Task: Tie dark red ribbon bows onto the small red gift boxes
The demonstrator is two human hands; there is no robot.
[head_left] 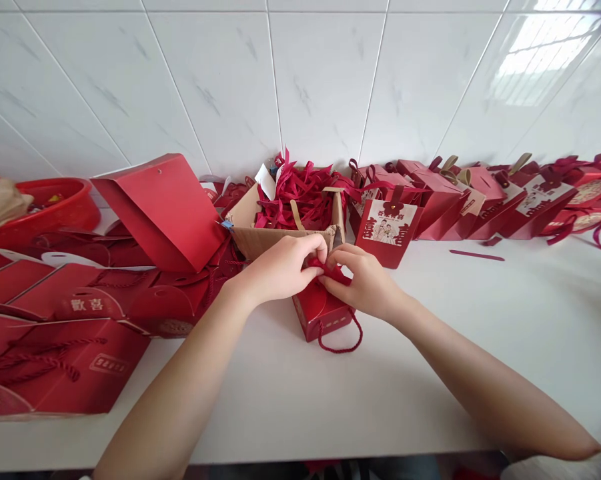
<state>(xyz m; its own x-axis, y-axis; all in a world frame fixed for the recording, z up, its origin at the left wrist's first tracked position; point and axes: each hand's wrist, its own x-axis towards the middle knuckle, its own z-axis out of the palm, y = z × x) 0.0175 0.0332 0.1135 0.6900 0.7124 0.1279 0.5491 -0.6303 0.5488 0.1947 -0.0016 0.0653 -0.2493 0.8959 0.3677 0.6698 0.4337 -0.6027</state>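
Observation:
A small red gift box (325,312) lies on the white table in front of me, its twisted cord handle (340,349) looping out at the near side. Over the box's far end, my left hand (300,260) pinches a red ribbon (336,272) between thumb and finger. My right hand (360,280) meets it from the other side, its fingers closed on the same ribbon. The exact grip of the fingertips is partly hidden.
Behind stands a cardboard carton (260,241) full of red ribbons (305,197). Red gift boxes (75,360) crowd the left; finished-looking ribboned boxes (435,200) line the wall at right. A ribbon strip (477,255) lies there. Far left is a red basin (55,207).

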